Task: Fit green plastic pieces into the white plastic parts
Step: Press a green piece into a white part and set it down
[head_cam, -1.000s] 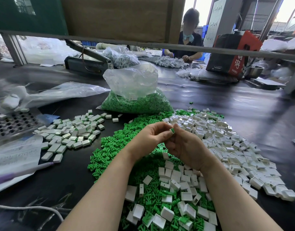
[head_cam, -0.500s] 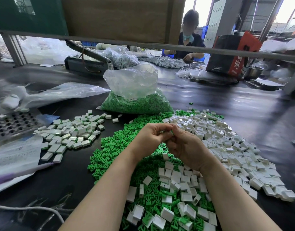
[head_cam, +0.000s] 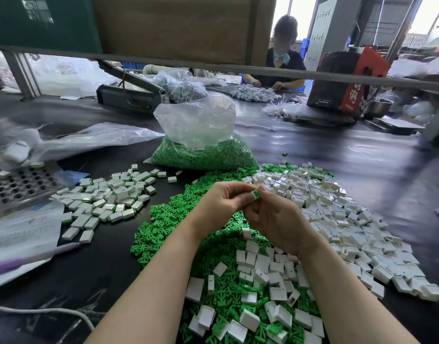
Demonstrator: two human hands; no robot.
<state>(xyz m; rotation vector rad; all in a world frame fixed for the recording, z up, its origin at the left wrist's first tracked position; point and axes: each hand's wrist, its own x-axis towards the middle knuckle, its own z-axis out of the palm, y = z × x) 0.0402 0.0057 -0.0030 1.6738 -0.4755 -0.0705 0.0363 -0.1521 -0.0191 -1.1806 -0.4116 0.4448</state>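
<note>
My left hand (head_cam: 222,203) and my right hand (head_cam: 275,219) meet above the table's middle. Together their fingertips pinch one small white part with a green piece (head_cam: 255,194) showing in it. Below them spreads a heap of loose green pieces (head_cam: 169,219), partly hidden by my forearms. Empty white parts (head_cam: 337,214) lie in a wide pile to the right and over the green heap near me. A pile of fitted white parts (head_cam: 109,197) lies to the left.
A clear bag of green pieces (head_cam: 201,145) stands behind the heaps. A perforated metal tray (head_cam: 17,184), papers (head_cam: 22,232) and a cable (head_cam: 39,311) lie at the left. Another person (head_cam: 283,60) works across the dark table, beside a red and black box (head_cam: 345,80).
My hands have stayed together over the heap. The green piece showed at the fingertips, was covered half a second ago, and shows again now inside the white part.
</note>
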